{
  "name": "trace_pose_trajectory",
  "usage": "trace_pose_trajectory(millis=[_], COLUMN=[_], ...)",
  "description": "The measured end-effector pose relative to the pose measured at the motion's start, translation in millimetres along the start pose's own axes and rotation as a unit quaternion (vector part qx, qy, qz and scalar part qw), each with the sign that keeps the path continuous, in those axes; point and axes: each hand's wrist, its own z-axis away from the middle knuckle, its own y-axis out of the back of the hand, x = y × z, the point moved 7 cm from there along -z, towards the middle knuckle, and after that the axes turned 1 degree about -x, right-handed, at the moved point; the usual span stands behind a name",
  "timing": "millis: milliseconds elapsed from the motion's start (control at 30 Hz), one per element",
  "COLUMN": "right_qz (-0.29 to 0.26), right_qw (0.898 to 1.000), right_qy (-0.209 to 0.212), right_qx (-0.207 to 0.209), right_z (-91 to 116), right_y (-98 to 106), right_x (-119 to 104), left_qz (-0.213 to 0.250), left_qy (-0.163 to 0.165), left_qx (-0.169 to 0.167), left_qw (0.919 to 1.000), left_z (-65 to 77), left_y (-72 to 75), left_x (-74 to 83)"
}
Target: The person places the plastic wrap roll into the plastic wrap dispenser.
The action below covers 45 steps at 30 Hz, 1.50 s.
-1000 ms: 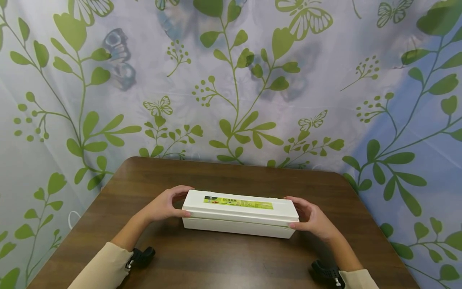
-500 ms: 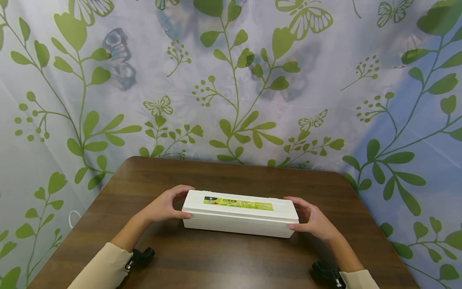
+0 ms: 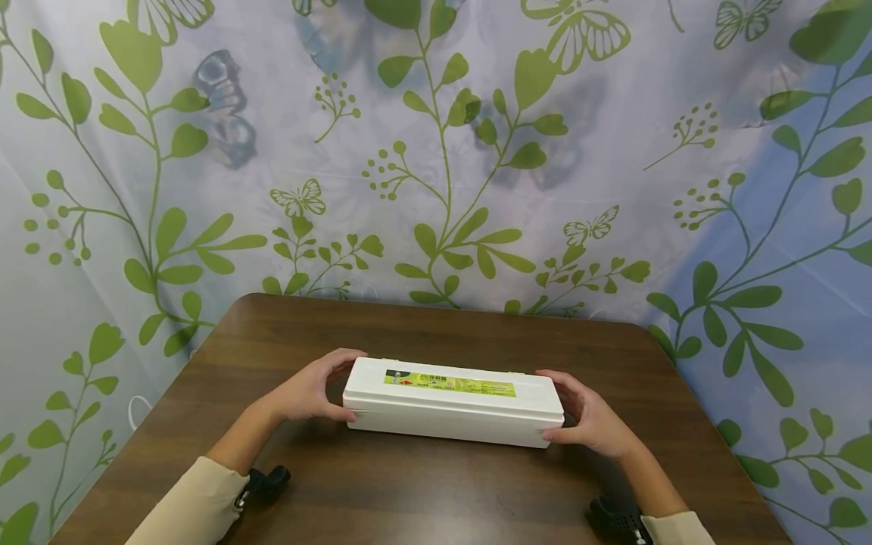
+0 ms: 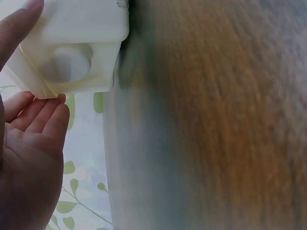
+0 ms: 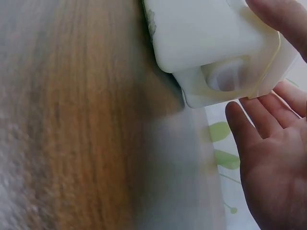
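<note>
A long white plastic wrap box [image 3: 453, 412] with a yellow-green label on its lid lies on the table in the head view, lid down. My left hand [image 3: 316, 387] grips its left end, thumb at the front and fingers behind. At the right end my right hand [image 3: 594, 412] holds it the same way. In the left wrist view the box's end [image 4: 79, 62] shows a round recess, with the left fingertips [image 4: 55, 108] touching the back edge. The right wrist view shows the other end [image 5: 225, 76] between the thumb and the fingers. The inside of the box is hidden.
The brown wooden table [image 3: 422, 492] reaches back to a curtain [image 3: 477, 189] printed with green leaves and butterflies. Black wrist straps [image 3: 262, 484] show below both sleeves. A white loop [image 3: 139, 409] hangs beside the table's left edge.
One second ago a thin gap ran along the front under the lid; it has closed. Both thumbs have slid slightly lower on the front. The box has hardly moved.
</note>
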Motion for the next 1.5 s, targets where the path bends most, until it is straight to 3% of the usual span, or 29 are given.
trace_pose_trajectory(millis=[833,1133,1500], right_qz=[0.034,0.054,0.065], right_qw=[0.999,0.998,0.997], right_qy=[0.0,0.01,0.01], right_qx=[0.015,0.03,0.045], right_z=[0.0,-1.6,-0.9], right_y=[-4.3,-6.0,-3.6], right_x=[0.4,-1.5,-1.2], left_qz=[-0.021,-0.036,-0.055], left_qy=[-0.022,-0.036,-0.029], left_qx=[0.006,0.031,0.045], left_qw=[0.9995,0.9982,0.997], left_z=[1.3,2.5,3.0], left_y=[-3.2,-2.1,-1.7], left_x=[-5.6,-5.4,-6.0])
